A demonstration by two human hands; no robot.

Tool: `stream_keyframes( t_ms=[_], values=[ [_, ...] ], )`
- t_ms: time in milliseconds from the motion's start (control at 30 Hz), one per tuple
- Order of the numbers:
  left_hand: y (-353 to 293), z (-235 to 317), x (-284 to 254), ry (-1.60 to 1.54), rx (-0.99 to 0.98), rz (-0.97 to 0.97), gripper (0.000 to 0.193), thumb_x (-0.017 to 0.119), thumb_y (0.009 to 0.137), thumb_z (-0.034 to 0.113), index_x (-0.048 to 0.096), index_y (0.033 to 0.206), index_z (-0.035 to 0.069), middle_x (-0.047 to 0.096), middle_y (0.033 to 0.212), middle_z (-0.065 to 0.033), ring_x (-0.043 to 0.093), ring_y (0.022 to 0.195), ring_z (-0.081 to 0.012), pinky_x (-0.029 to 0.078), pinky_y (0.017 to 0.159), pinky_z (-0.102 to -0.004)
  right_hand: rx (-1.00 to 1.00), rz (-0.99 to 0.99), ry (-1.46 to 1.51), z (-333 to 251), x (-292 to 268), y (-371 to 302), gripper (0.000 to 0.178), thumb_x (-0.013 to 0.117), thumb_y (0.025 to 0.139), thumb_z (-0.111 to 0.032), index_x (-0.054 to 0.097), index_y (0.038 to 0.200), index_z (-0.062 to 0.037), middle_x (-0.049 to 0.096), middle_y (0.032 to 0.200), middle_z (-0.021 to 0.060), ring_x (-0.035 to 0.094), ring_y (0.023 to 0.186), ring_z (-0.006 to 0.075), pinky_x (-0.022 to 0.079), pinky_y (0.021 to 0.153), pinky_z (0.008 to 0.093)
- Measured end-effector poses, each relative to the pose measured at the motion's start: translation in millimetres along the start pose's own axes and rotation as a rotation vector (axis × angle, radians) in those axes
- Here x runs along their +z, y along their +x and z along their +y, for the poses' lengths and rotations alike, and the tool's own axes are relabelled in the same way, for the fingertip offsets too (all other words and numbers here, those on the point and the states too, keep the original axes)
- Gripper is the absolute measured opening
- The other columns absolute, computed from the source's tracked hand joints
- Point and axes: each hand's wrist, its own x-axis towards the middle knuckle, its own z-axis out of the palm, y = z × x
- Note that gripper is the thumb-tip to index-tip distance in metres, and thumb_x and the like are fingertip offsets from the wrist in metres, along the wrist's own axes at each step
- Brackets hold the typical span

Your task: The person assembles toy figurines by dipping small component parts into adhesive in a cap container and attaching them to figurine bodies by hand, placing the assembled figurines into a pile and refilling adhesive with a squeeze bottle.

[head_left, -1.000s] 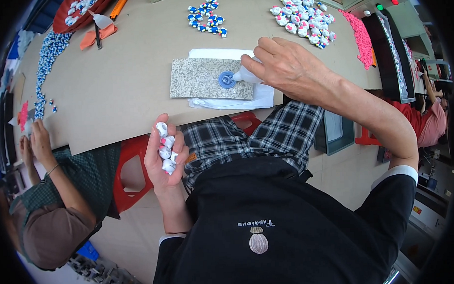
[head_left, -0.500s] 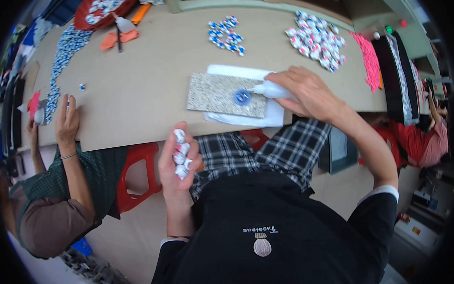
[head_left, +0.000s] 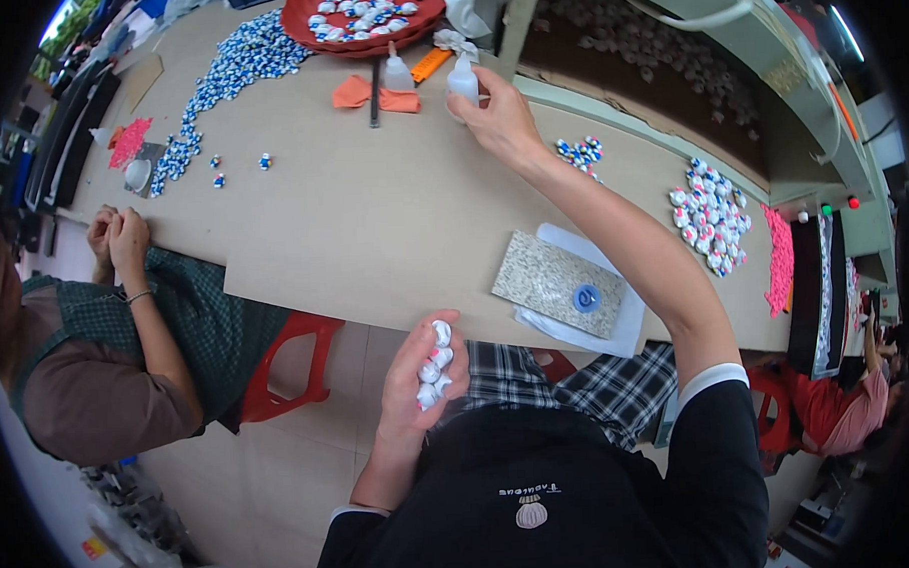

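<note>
Several small white figures [head_left: 436, 365] with pink marks lie in a row along the fingers of my left hand [head_left: 406, 378], held below the table's front edge. My right hand [head_left: 506, 122] reaches across the table and grips a translucent squeeze bottle [head_left: 462, 85], its nozzle pointing up. Near the front edge, under my right forearm, is a speckled stone slab [head_left: 536, 274] on a folded white cloth or paper [head_left: 628, 323]. A small round blue dish [head_left: 586, 298] sits on the slab, with something clear in it.
A red bowl [head_left: 366, 43] of white-and-blue pieces stands at the back, near a second squeeze bottle [head_left: 398, 76] and an orange cloth [head_left: 351, 91]. White figures [head_left: 710, 215] and pink pieces [head_left: 778, 258] lie right; blue-and-white pieces [head_left: 242, 66] spread left. A co-worker [head_left: 107, 356] sits left.
My right hand has carried the squeeze bottle from over the blue dish to the back of the table, turning it upright. The view has shifted left. My left hand still holds the white figures.
</note>
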Motion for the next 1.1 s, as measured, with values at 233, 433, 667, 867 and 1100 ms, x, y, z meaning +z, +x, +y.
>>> stream_keyframes(
  t_ms=[233,433,667,867,1100],
  values=[
    [-10.3,19.8,-12.1,-0.074,0.088,0.038,0.031,0.037,0.095,0.023,0.046,0.117,0.003,0.051,0.088,-0.0075,0.047,0.062,-0.013,0.037,0.044,-0.0229,-0.1,0.272,0.014,28.7,33.8,28.5,0.042,0.059,0.079,-0.018,0.048,0.116,-0.0038,0.056,0.109,0.0159,0.055,0.101,0.0254,0.042,0.085,0.0352],
    [-16.9,28.5,-13.1,-0.125,0.093,0.091,0.03,0.042,0.093,0.022,0.045,0.116,0.002,0.05,0.084,-0.0077,0.047,0.059,-0.0123,0.037,0.044,-0.0234,-0.297,-0.237,0.013,-41.0,55.6,-31.5,0.049,0.059,0.079,-0.016,0.042,0.122,-0.0004,0.047,0.12,0.0171,0.044,0.114,0.0277,0.034,0.097,0.0375],
    [-33.4,32.7,-21.8,-0.148,0.087,0.021,0.029,0.041,0.094,0.022,0.045,0.115,0.003,0.051,0.085,-0.0073,0.048,0.06,-0.0125,0.038,0.044,-0.0238,-0.542,-0.217,-0.207,-66.1,240.0,1.4,0.068,0.063,0.078,-0.031,0.031,0.131,-0.0043,0.034,0.131,0.0235,0.029,0.125,0.0355,0.027,0.103,0.0439],
    [-50.1,29.8,-21.6,-0.181,0.044,0.087,0.03,0.04,0.094,0.022,0.044,0.116,0.002,0.051,0.087,-0.0088,0.048,0.062,-0.0143,0.038,0.044,-0.0239,-0.775,-0.347,-0.419,-77.2,293.8,49.9,0.025,0.055,0.079,-0.018,0.058,0.101,-0.0062,0.052,0.109,0.0159,0.044,0.11,0.0307,0.039,0.092,0.0398],
    [-35.3,17.9,-22.2,-0.13,0.041,0.071,0.031,0.038,0.094,0.025,0.045,0.115,0.004,0.049,0.085,-0.0072,0.045,0.061,-0.0139,0.037,0.043,-0.0236,-0.924,-0.388,-0.411,-34.8,205.8,23.3,0.018,0.053,0.069,-0.006,0.062,0.085,-0.0078,0.058,0.095,0.0086,0.052,0.098,0.0258,0.045,0.083,0.0358]
  ],
)
